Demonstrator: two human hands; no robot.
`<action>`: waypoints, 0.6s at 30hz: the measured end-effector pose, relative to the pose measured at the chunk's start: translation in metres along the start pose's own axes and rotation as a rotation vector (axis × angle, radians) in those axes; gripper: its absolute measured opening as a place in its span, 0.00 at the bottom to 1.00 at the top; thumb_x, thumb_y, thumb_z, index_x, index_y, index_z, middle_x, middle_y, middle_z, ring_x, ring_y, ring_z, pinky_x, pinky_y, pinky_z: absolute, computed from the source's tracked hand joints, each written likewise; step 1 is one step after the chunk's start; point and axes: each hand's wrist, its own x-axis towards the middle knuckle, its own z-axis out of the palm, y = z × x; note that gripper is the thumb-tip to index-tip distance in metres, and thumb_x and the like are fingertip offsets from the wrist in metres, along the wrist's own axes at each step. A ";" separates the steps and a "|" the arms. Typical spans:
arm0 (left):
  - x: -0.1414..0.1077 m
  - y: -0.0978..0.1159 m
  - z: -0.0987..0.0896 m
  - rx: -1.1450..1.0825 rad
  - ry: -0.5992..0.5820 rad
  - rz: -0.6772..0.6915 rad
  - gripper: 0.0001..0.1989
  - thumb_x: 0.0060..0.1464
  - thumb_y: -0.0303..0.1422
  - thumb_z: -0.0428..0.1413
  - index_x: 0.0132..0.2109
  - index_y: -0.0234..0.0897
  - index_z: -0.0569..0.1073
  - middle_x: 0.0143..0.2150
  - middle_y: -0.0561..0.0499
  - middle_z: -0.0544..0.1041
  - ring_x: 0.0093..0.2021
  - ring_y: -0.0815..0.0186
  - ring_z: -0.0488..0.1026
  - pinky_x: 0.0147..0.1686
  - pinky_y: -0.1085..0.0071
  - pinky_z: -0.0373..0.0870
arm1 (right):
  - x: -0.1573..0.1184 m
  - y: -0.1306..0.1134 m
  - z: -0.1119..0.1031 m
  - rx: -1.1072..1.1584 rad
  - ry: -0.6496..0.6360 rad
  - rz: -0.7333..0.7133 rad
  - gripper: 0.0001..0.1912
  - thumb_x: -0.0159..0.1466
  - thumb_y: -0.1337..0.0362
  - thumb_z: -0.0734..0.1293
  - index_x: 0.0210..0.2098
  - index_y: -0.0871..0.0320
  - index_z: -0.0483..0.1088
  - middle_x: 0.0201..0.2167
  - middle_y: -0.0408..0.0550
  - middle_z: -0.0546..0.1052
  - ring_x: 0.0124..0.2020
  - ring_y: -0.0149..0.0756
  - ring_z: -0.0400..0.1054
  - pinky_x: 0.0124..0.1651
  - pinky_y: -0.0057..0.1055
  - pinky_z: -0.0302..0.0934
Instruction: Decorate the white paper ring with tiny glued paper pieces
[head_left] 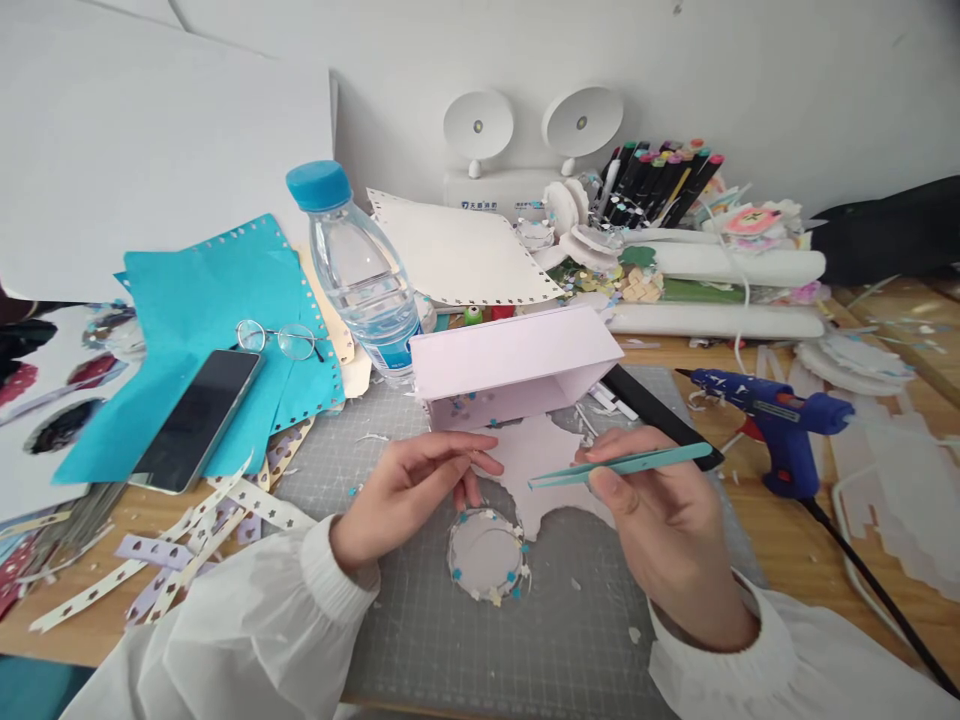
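Observation:
My right hand [660, 520] grips a pair of teal tweezers [622, 465], their tips pointing left and slightly apart, with nothing visible between them. My left hand [420, 490] hovers with its fingers loosely stretched, and I see nothing held in it. Just below its fingertips lies a round white paper disc [487, 555], ringed with small blue and pale cut-out pieces. Behind both hands stands a pale lilac open paper box [510, 360] on its side, small confetti pieces inside. A cut-out scrap of white paper [547, 470] lies between the hands.
A grey cutting mat [555, 650] covers the work area. A blue glue gun [780, 415] with a cord rests at right. A water bottle [364, 270], phone [199, 420], glasses [281, 340] and punched paper strips [172, 550] are at left. Markers [660, 185] stand behind.

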 end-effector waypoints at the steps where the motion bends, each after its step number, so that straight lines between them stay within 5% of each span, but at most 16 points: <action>1: 0.000 0.000 0.000 -0.002 0.004 0.000 0.15 0.58 0.37 0.56 0.47 0.29 0.76 0.39 0.40 0.80 0.27 0.70 0.73 0.26 0.74 0.72 | 0.000 0.000 0.000 0.000 0.000 -0.003 0.03 0.61 0.65 0.68 0.36 0.53 0.72 0.32 0.46 0.70 0.35 0.35 0.67 0.34 0.32 0.63; 18: -0.009 0.002 0.001 -0.048 -0.025 0.122 0.10 0.60 0.29 0.55 0.47 0.34 0.77 0.34 0.44 0.81 0.25 0.72 0.73 0.24 0.79 0.69 | 0.000 -0.001 0.000 0.005 -0.026 -0.007 0.04 0.62 0.67 0.67 0.37 0.53 0.72 0.32 0.46 0.70 0.36 0.35 0.67 0.36 0.32 0.64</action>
